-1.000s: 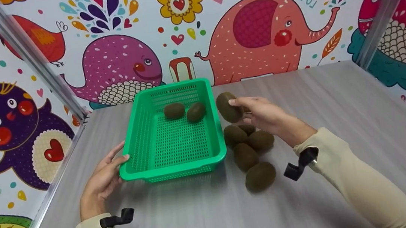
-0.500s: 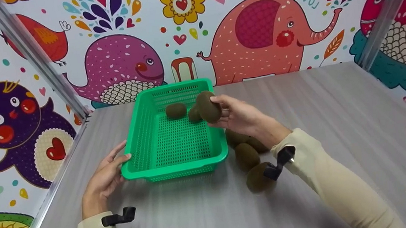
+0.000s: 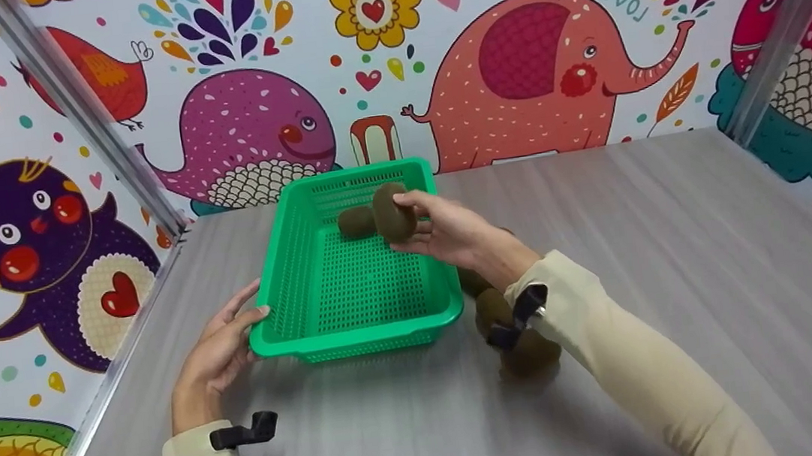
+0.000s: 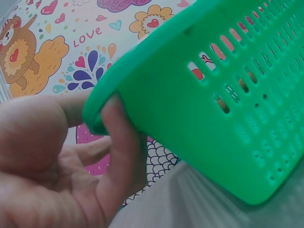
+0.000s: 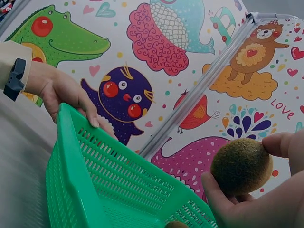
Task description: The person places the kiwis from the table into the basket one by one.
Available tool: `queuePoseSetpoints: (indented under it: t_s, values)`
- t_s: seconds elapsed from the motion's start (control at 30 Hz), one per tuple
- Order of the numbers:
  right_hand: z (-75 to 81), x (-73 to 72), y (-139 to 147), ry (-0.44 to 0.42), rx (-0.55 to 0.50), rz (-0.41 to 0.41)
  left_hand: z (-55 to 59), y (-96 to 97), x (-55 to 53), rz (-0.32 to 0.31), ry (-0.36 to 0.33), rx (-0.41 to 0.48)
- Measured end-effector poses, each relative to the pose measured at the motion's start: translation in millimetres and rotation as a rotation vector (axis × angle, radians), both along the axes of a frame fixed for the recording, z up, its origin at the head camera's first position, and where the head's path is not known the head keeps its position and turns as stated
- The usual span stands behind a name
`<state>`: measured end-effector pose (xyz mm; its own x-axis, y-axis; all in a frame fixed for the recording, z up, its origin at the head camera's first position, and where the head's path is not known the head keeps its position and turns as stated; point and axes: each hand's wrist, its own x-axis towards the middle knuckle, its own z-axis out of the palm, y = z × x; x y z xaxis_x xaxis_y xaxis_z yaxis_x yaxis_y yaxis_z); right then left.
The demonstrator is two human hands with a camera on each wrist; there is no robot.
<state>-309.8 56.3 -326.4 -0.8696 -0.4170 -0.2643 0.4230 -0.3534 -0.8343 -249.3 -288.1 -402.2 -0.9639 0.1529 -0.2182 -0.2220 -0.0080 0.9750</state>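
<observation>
My right hand [image 3: 456,234] pinches a brown kiwi [image 3: 394,212] between thumb and fingers, over the far right part of a green plastic basket [image 3: 357,340]. The right wrist view shows that fuzzy kiwi [image 5: 241,166] held above the rim. Inside the basket another kiwi [image 3: 355,223] lies near the back; anything behind the held one is hidden. At the near left corner my left hand [image 3: 215,354] grips the basket rim, thumb on top; in the left wrist view its fingers [image 4: 124,156] curl under the lip.
Several more kiwis [image 3: 492,313] lie on the grey tabletop [image 3: 679,244] right of the basket, partly covered by my right forearm [image 3: 614,342]. Patterned walls with metal corner posts [image 3: 89,118] enclose the table at the back and left.
My right hand has carried the kiwi leftward from beside the basket, across its right rim, to a place above its inside. The left hand keeps its hold on the rim.
</observation>
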Motion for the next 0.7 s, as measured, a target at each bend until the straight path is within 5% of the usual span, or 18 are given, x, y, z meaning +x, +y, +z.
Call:
queuePoseSetpoints:
  t_s: [0.7]
  values:
    - [-15.4,-34.2,-35.8,-0.04,0.11,-0.09,0.0,0.9,-0.2,0.009,-0.002,0.016]
